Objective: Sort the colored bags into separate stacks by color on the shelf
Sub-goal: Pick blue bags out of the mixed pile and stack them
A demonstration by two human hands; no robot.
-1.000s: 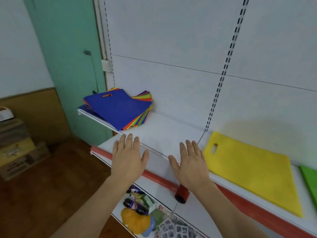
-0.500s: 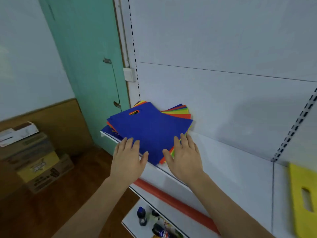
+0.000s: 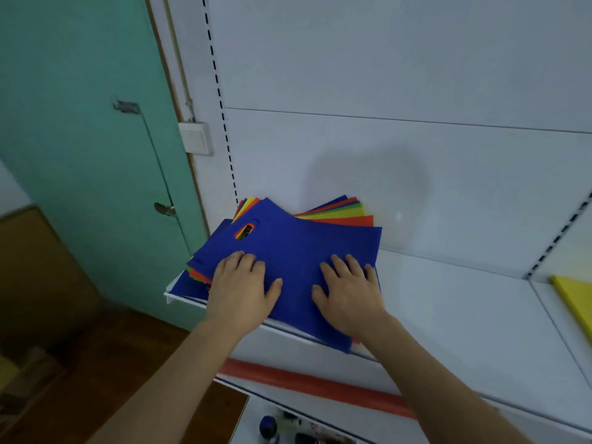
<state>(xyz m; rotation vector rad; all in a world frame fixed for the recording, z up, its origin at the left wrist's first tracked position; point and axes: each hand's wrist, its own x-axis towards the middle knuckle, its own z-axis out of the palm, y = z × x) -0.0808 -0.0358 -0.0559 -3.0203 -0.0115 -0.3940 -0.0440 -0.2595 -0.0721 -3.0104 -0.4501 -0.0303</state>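
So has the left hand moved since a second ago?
Yes. The left hand went from the bare shelf edge leftward onto the blue bag topping the mixed pile.

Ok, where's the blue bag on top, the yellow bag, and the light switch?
blue bag [image 3: 298, 251]: head view, bare middle between the hands.
yellow bag [image 3: 576, 299]: head view, visible corner at the right edge.
light switch [image 3: 196, 138]: head view, middle of its white plate.

White shelf [image 3: 448, 315] bears mixed bag pile [image 3: 298, 248]
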